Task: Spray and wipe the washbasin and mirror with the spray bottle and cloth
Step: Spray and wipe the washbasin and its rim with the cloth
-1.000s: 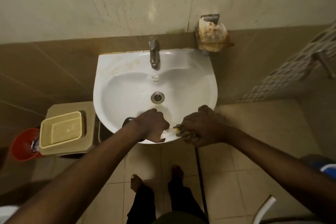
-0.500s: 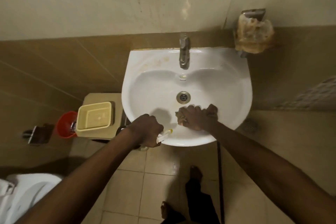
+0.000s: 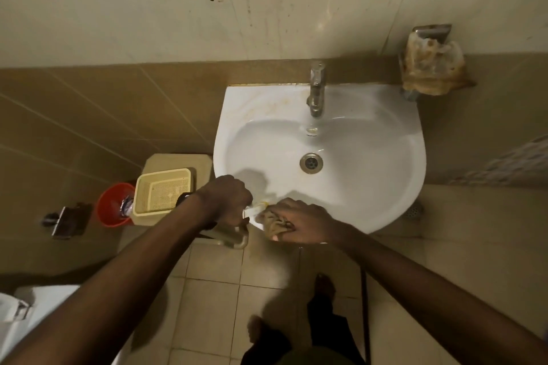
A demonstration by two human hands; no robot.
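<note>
Tiled walls framed the white washbasin. At its front rim the right hand bunched a soft, limp cloth; the left hand gripped the spray bottle (probably light, slippery).

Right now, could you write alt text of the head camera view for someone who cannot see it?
Seen from above, a person's right hand presses a crumpled cloth on the front rim of a white washbasin, while the left hand holds a spray bottle beside it. A tap stands at the back.
</note>
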